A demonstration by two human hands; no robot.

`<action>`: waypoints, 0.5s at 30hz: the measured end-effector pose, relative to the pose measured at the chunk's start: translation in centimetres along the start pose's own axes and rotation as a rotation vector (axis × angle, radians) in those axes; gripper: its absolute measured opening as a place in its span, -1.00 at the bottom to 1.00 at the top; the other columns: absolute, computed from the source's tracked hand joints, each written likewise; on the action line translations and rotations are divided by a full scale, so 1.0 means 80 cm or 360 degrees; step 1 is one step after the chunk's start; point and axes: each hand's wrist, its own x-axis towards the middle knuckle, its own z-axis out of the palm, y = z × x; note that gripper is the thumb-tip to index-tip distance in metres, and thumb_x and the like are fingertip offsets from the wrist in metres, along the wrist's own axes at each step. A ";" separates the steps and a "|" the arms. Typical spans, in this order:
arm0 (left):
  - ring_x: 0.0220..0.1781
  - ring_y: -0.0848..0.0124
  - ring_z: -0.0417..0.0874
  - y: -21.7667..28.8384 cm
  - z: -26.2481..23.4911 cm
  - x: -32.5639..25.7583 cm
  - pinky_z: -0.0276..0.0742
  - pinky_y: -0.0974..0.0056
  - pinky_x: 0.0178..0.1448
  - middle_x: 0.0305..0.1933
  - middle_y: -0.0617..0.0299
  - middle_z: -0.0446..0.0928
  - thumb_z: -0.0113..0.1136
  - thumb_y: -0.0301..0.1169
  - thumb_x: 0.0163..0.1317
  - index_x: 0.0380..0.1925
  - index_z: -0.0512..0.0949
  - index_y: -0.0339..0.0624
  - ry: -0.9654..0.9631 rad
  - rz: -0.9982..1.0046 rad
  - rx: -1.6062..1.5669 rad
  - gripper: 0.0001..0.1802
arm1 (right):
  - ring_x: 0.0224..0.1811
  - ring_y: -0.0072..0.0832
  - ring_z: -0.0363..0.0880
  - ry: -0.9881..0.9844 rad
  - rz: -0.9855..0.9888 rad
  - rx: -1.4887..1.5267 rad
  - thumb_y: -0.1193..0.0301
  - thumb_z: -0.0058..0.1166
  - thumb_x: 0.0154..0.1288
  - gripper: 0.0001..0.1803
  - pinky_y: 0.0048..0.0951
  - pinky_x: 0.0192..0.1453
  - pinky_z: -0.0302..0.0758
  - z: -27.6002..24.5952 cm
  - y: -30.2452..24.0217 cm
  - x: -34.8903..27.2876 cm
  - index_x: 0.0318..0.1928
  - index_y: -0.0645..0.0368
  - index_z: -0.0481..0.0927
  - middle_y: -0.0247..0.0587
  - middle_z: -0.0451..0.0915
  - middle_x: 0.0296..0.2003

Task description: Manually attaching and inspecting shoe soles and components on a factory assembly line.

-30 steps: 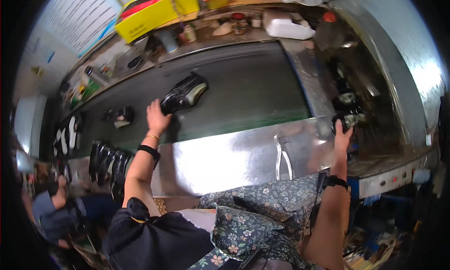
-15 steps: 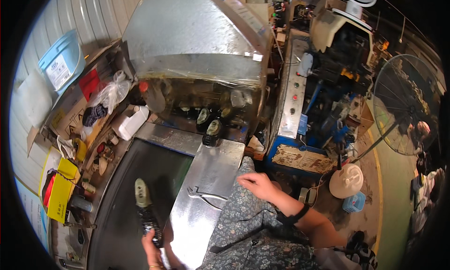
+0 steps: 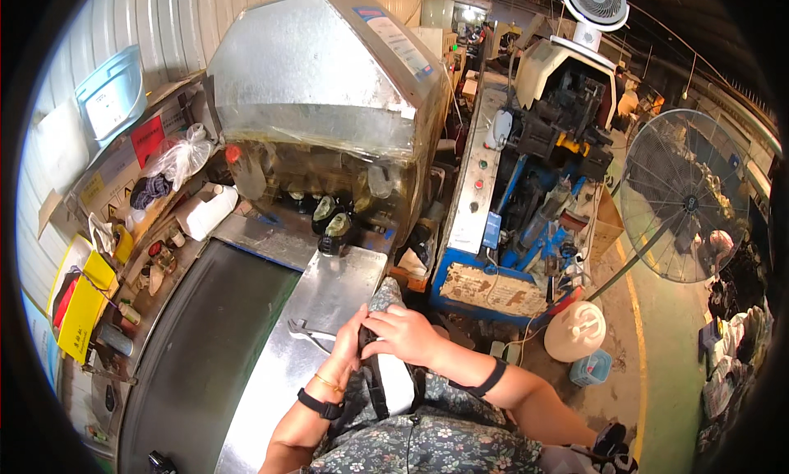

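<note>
Both hands close around a shoe [image 3: 385, 375] held over the lap: the right hand [image 3: 404, 336] grips its top from above, the left hand [image 3: 349, 355] supports its side, probably to steady it. Pliers [image 3: 311, 334] lie just beside, on the metal table [image 3: 329, 289].

Bright daylight, sharp centre, fisheye bending, dark rim vignette
</note>
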 end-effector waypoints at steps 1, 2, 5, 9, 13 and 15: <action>-0.18 0.40 0.59 -0.005 0.002 0.005 0.51 0.29 -0.10 -0.20 0.18 0.60 -0.03 -0.04 0.42 -0.15 0.56 -0.23 -0.0098 -0.0034 -0.0181 -0.56 | -0.29 -0.33 0.53 -0.0015 0.0011 0.0064 0.02 0.33 -0.05 -0.42 -0.42 -0.21 0.52 -0.013 0.008 -0.005 -0.13 0.22 0.65 -0.20 0.66 -0.15; -0.28 0.44 0.60 -0.010 0.005 0.008 0.51 0.33 -0.20 -0.29 0.22 0.60 0.04 -0.12 0.41 -0.24 0.58 -0.19 -0.0197 -0.0068 -0.0361 -0.65 | -0.30 -0.34 0.51 -0.0031 0.0022 0.0128 0.05 0.36 -0.07 -0.42 -0.44 -0.21 0.52 -0.025 0.014 -0.009 -0.12 0.23 0.65 -0.19 0.65 -0.14; -0.39 0.47 0.58 -0.018 0.030 0.002 0.47 0.39 -0.43 -0.34 0.24 0.59 -0.03 -0.10 0.41 -0.23 0.58 -0.17 -0.0039 0.0185 -0.0149 -0.63 | -0.37 -0.34 0.50 0.0052 0.0072 0.0223 0.08 0.36 -0.04 -0.45 -0.41 -0.24 0.52 -0.033 0.014 -0.030 -0.12 0.23 0.66 -0.22 0.68 -0.18; -0.38 0.51 0.56 -0.009 0.039 0.000 0.44 0.42 -0.45 -0.32 0.24 0.59 -0.06 -0.14 0.41 -0.23 0.58 -0.19 -0.0100 0.0043 -0.0150 -0.64 | -0.43 -0.35 0.50 0.0008 0.0131 0.0418 0.11 0.36 -0.03 -0.50 -0.41 -0.27 0.52 -0.041 0.021 -0.012 -0.15 0.21 0.68 -0.26 0.70 -0.24; -0.20 0.47 0.57 -0.001 0.041 0.005 0.51 0.36 -0.19 -0.30 0.18 0.56 -0.11 -0.24 0.44 -0.21 0.56 -0.26 0.0136 -0.0178 -0.0014 -0.66 | -0.40 -0.23 0.55 -0.0307 0.0395 0.0352 0.20 0.34 0.08 -0.64 -0.29 -0.29 0.52 -0.017 0.047 -0.008 -0.11 0.04 0.69 -0.14 0.68 -0.30; -0.03 0.02 0.57 -0.031 0.016 0.034 0.46 0.12 0.13 -0.07 -0.05 0.57 -0.01 -0.27 0.36 -0.03 0.51 -0.31 0.0393 0.1457 0.1453 -0.65 | -0.17 -0.23 0.62 -0.0191 0.1025 0.0623 0.29 0.24 0.23 -0.59 -0.33 -0.04 0.52 0.007 0.045 -0.038 0.05 0.20 0.58 -0.05 0.66 -0.14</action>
